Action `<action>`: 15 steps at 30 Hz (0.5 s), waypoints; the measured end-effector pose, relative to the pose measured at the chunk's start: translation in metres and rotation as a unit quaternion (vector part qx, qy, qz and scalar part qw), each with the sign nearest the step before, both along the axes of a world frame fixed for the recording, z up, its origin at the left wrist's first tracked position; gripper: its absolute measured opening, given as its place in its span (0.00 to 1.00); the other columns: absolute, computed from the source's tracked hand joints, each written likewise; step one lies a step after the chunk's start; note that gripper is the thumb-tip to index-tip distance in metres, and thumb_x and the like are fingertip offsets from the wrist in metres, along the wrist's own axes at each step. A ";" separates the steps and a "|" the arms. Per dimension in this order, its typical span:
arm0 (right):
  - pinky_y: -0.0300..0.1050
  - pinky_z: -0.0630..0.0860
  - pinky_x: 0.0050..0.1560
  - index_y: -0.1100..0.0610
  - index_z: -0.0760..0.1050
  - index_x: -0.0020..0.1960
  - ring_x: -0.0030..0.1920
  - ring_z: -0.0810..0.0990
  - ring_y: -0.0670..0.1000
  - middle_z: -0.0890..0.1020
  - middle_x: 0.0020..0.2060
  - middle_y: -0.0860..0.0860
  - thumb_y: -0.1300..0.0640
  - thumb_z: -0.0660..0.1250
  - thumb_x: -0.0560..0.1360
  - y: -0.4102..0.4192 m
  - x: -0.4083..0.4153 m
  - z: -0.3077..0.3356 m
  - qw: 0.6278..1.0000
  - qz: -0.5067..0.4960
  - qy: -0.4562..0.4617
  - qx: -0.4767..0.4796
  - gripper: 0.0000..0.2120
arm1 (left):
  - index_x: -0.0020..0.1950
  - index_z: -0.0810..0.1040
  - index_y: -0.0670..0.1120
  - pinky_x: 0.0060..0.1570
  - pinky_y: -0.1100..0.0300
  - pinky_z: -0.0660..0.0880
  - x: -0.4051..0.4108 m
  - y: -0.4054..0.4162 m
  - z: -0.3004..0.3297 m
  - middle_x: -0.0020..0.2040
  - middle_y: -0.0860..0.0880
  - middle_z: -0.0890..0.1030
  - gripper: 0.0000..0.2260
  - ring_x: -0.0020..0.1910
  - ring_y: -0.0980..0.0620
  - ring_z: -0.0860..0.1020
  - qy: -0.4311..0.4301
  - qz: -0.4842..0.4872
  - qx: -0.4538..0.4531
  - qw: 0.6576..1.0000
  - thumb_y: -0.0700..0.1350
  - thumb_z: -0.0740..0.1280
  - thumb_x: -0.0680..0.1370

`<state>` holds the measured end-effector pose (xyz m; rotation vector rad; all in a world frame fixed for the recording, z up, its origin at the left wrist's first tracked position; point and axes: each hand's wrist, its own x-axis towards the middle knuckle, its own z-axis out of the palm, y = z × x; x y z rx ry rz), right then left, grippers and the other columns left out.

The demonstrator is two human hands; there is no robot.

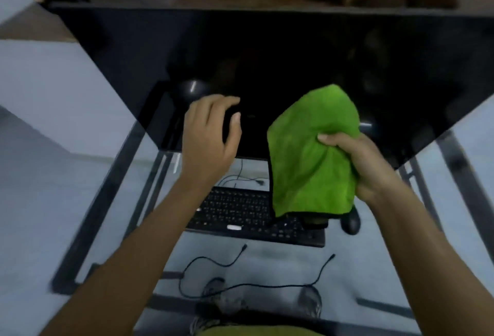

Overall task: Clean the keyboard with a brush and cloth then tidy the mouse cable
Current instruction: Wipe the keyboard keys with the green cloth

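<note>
While clutching cloth [310,154] — right hand [361,167].

Right hand [366,164] grips green cloth [312,154] above keyboard [235,210]; left hand [211,135] empty.

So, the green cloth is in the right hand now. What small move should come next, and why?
Probably lower the right hand so the green cloth meets the black keyboard. The cloth hangs gathered in that hand above the keyboard's right end, not touching the keys. The left hand is open and holds nothing, so it could steady the keyboard.
</note>
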<state>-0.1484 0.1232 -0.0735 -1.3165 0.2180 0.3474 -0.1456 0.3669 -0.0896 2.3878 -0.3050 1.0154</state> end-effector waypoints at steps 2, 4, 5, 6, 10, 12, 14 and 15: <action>0.50 0.79 0.48 0.57 0.78 0.57 0.49 0.85 0.55 0.85 0.49 0.54 0.62 0.72 0.68 0.030 -0.006 -0.041 0.997 -0.026 0.031 -0.065 0.17 | 0.61 0.76 0.41 0.56 0.52 0.71 -0.003 0.040 -0.036 0.56 0.43 0.77 0.12 0.55 0.47 0.73 0.055 0.007 -0.015 0.998 0.43 0.59 0.80; 0.47 0.78 0.44 0.56 0.77 0.53 0.47 0.83 0.55 0.84 0.45 0.51 0.64 0.70 0.72 0.060 -0.015 -0.079 0.979 -0.046 0.023 -0.199 0.11 | 0.62 0.75 0.41 0.57 0.52 0.71 -0.007 0.076 -0.074 0.57 0.43 0.76 0.13 0.56 0.47 0.73 0.112 0.008 -0.021 0.994 0.43 0.59 0.80; 0.45 0.75 0.41 0.56 0.76 0.52 0.45 0.80 0.56 0.82 0.43 0.51 0.65 0.69 0.72 0.075 -0.019 -0.098 0.954 -0.056 -0.007 -0.295 0.09 | 0.62 0.75 0.41 0.57 0.52 0.71 -0.009 0.093 -0.093 0.57 0.43 0.76 0.13 0.56 0.47 0.73 0.135 0.006 -0.018 0.991 0.43 0.58 0.80; 0.46 0.72 0.39 0.58 0.75 0.51 0.44 0.77 0.58 0.79 0.43 0.53 0.66 0.69 0.72 0.089 -0.024 -0.118 0.913 -0.064 -0.055 -0.399 0.09 | 0.63 0.75 0.41 0.58 0.53 0.70 -0.011 0.108 -0.113 0.57 0.43 0.77 0.13 0.56 0.47 0.73 0.159 0.006 -0.012 0.987 0.42 0.58 0.80; 0.71 0.66 0.61 0.66 0.71 0.57 0.65 0.68 0.70 0.71 0.64 0.68 0.65 0.73 0.65 0.141 -0.036 -0.203 0.731 0.011 -0.122 -0.671 0.22 | 0.66 0.73 0.41 0.60 0.49 0.69 -0.023 0.152 -0.189 0.60 0.42 0.76 0.15 0.58 0.43 0.73 0.268 0.018 0.016 0.963 0.40 0.57 0.80; 0.76 0.51 0.67 0.61 0.66 0.68 0.75 0.53 0.67 0.59 0.76 0.61 0.52 0.70 0.71 0.160 -0.042 -0.230 0.706 0.105 -0.070 -0.696 0.29 | 0.66 0.72 0.41 0.61 0.48 0.69 -0.030 0.163 -0.221 0.61 0.42 0.76 0.17 0.58 0.42 0.73 0.322 0.027 0.033 0.946 0.42 0.54 0.80; 0.76 0.42 0.67 0.49 0.52 0.77 0.77 0.43 0.64 0.47 0.79 0.53 0.34 0.54 0.77 0.171 -0.046 -0.249 0.683 0.165 -0.057 -0.709 0.35 | 0.67 0.72 0.41 0.60 0.47 0.68 -0.038 0.167 -0.247 0.61 0.42 0.76 0.18 0.58 0.42 0.74 0.361 0.030 0.051 0.931 0.42 0.54 0.80; 0.76 0.41 0.67 0.44 0.44 0.78 0.77 0.41 0.63 0.44 0.79 0.51 0.30 0.46 0.76 0.174 -0.046 -0.253 0.673 0.178 -0.057 -0.716 0.35 | 0.67 0.72 0.41 0.59 0.47 0.68 -0.042 0.167 -0.257 0.61 0.42 0.77 0.17 0.58 0.41 0.74 0.374 0.032 0.059 0.925 0.41 0.56 0.79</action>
